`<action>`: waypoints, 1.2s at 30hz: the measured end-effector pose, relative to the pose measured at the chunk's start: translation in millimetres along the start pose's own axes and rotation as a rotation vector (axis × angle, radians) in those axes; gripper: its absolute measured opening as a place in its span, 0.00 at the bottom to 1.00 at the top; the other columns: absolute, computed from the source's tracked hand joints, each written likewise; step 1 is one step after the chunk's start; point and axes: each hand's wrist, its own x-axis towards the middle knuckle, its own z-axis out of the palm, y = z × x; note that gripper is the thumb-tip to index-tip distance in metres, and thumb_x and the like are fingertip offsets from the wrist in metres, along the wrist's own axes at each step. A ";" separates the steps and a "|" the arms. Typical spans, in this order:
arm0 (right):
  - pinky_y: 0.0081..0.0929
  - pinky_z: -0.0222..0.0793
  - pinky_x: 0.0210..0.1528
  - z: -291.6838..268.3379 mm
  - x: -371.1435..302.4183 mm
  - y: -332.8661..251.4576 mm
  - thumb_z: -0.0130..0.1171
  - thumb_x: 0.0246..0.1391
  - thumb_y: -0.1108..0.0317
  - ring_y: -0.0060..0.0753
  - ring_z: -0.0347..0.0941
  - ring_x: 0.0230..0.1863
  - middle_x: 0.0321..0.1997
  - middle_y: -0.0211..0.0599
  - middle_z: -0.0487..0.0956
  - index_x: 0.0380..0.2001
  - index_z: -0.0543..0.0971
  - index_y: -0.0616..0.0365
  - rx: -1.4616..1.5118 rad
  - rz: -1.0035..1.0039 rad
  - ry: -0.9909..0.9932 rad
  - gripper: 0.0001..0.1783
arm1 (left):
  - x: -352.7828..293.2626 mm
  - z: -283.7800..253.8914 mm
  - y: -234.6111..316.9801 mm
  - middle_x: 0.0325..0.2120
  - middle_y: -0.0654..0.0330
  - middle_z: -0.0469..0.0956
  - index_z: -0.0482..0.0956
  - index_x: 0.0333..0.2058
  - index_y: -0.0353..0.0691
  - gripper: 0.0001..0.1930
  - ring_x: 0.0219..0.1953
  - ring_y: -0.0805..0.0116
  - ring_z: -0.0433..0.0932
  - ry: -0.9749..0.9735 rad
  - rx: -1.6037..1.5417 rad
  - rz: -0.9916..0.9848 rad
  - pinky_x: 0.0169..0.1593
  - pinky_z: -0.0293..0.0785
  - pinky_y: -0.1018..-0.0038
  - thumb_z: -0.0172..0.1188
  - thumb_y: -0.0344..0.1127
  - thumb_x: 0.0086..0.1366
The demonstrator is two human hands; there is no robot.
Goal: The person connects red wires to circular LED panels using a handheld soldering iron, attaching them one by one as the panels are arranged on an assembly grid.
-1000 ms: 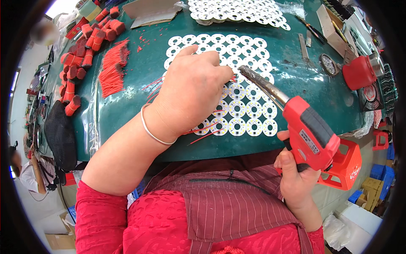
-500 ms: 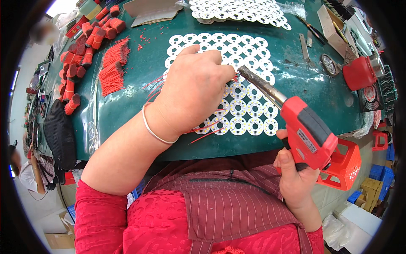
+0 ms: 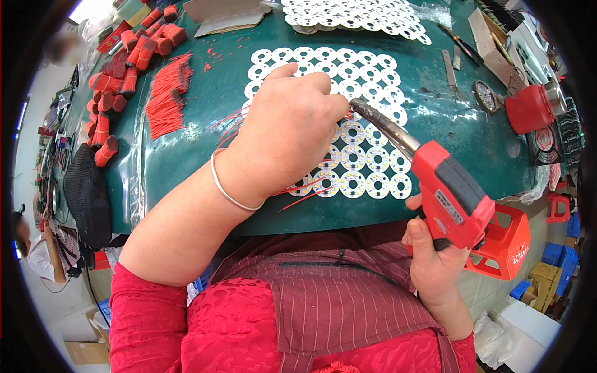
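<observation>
I am looking down on a dark green desk (image 3: 186, 155) that is filling most of the view, with a white panel of round LED boards (image 3: 348, 112) lying flat across its middle. A second such panel (image 3: 354, 13) is sitting at the far edge. To my left, a loose pile of short red wires (image 3: 166, 93) is lying beside several bundled red wire rolls (image 3: 124, 62). My right hand (image 3: 432, 255) is wrapping closed around the grip of a red soldering gun (image 3: 457, 199), which is hanging off the near edge of the desk while its metal barrel is angling up and left toward the panel. My left hand (image 3: 292, 133), a thin bangle (image 3: 227, 189) on its wrist, is resting curled on the panel, fingertips pinched together right at the barrel's tip; what they are pinching I cannot tell. A few red wires (image 3: 305, 189) are trailing out from under that palm.
</observation>
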 end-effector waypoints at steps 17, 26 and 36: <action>0.19 0.72 0.27 -6.8 1.0 10.5 0.54 0.64 0.76 0.16 0.69 0.26 0.55 0.50 0.77 0.62 0.65 0.65 -0.113 -0.139 -0.054 0.25 | 0.0 1.2 0.8 0.23 0.59 0.73 0.82 0.27 0.41 0.02 0.30 0.56 0.76 0.025 -0.009 0.000 0.49 0.74 0.59 0.63 0.26 0.54; 0.19 0.71 0.27 -9.1 -4.6 9.8 0.54 0.64 0.75 0.17 0.69 0.26 0.56 0.51 0.76 0.64 0.63 0.64 -0.097 -0.117 -0.044 0.26 | 0.6 3.9 -3.3 0.25 0.59 0.74 0.81 0.28 0.40 0.03 0.34 0.57 0.75 0.171 -0.030 0.025 0.45 0.71 0.63 0.63 0.25 0.54; 0.18 0.72 0.32 -8.8 -8.5 2.9 0.57 0.63 0.76 0.16 0.71 0.30 0.55 0.48 0.77 0.61 0.66 0.65 -0.019 -0.084 0.004 0.24 | -2.6 -1.4 6.8 0.23 0.63 0.72 0.83 0.28 0.43 0.05 0.32 0.61 0.75 0.141 -0.091 0.041 0.55 0.70 0.57 0.66 0.25 0.51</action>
